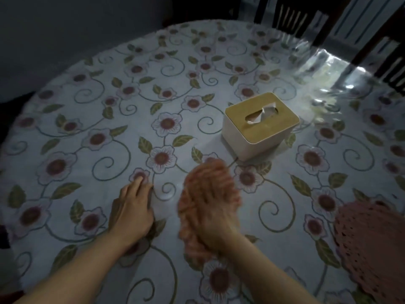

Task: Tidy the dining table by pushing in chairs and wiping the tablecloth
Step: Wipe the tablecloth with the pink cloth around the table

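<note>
A glossy floral tablecloth covers the round desk. At 6 o'clock the right hand, blurred, presses flat with spread fingers on a nubby orange chenille cloth. The left hand rests open at 7 o'clock. A white tissue box with wooden lid sits at 2 o'clock; dark slatted chairs stand at 1 o'clock.

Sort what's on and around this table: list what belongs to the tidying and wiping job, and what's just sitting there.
Part of the job:
- orange cloth, under the right hand
- flowered tablecloth
- left hand, resting on the tablecloth
- dark chairs at the far edge

Just lying about:
- tissue box
- pink crochet mat
</note>
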{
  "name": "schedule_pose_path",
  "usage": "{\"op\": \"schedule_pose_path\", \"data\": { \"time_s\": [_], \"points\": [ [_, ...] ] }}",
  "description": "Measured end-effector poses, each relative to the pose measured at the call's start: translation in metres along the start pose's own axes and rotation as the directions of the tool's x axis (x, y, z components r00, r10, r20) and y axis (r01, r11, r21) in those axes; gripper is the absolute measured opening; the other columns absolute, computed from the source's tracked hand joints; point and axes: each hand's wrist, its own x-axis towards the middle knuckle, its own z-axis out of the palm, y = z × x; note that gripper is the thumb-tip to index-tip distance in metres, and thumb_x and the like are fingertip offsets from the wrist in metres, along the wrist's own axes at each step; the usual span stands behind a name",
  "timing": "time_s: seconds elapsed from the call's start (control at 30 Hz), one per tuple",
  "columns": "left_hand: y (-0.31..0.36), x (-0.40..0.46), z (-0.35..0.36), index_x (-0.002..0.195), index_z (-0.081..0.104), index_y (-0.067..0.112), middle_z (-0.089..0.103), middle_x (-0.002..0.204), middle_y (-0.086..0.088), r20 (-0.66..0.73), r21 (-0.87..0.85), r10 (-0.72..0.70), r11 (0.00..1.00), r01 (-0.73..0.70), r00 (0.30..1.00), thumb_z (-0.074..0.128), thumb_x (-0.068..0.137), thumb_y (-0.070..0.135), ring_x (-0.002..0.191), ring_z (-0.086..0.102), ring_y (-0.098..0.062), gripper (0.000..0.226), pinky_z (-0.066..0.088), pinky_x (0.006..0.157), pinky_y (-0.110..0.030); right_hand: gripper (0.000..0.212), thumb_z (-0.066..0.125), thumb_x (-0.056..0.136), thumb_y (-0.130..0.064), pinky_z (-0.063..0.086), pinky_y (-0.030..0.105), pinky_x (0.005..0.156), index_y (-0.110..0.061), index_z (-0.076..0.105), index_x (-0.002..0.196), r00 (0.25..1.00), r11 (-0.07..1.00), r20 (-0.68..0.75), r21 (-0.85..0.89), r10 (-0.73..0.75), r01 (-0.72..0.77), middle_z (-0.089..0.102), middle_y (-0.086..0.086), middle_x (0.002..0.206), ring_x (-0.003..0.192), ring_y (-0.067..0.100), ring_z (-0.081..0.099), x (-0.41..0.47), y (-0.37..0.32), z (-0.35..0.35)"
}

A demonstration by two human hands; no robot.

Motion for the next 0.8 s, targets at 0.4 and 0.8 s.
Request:
{"op": "schedule_pose_path", "data": {
  "time_s": [0.4,0.8],
  "points": [
    [-0.042,0.01,-0.005,0.138,0.032,0.017,0.015,0.155,-0.005,-0.065,-0.078,-0.155,0.986,0.15,0.986,0.052,0.086,0.018,0.137,0.017,-0.027,0.056,0.019,0.113,-0.035,0.064,0.033,0.091,-0.051,-0.009,0.049,0.114,-0.021,0.022,0.147,0.981,0.977,-0.177,-0.184,0.075,-0.108,0.008,0.011,0.159,0.145,0.032,-0.002,0.121,-0.004,-0.015],
    [-0.047,-0.06,0.006,0.132,0.038,0.008,0.02,0.152,-0.006,-0.09,-0.172,-0.307,0.942,0.289,0.947,0.05,0.085,0.007,0.139,0.017,-0.027,0.048,0.02,0.115,-0.035,0.055,0.017,0.097,-0.048,-0.009,0.039,0.116,-0.032,0.015,0.149,0.891,0.874,0.114,-0.173,-0.44,0.453,0.01,-0.003,0.159,0.146,0.015,-0.004,0.01,-0.003,-0.003]
  ]
}}
